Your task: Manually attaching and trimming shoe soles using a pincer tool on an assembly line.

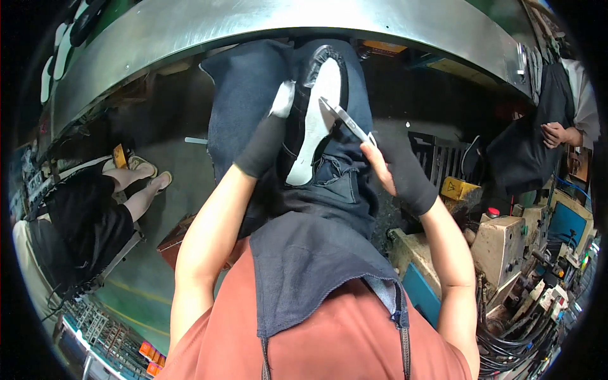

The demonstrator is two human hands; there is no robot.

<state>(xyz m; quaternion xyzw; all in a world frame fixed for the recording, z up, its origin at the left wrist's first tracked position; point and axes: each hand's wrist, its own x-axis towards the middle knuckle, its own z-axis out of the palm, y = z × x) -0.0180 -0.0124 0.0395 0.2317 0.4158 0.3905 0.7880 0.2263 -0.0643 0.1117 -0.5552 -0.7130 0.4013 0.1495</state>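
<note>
A black shoe upper (342, 75), its white insole board (315, 126) facing up, lies across my lap with the gathered toe end away from me. My left hand (269, 130), in a black fingerless glove with a white-wrapped thumb, grips the shoe's left side; its other fingers are hidden. In my right hand (392, 168), also black-gloved, is a slim silver hand tool (352, 124). The tool's narrow dark tip touches or hovers just over the insole board near its middle; I cannot tell which. The fingers of this hand are closed round the tool's near end.
A curved metal bench (304, 19) runs along the far side. Dark denim apron cloth (237, 82) covers my legs. A seated person (82, 215) is at left, another person's hand (554, 134) at right. A machine box with a red button (497, 244) stands at right above cables.
</note>
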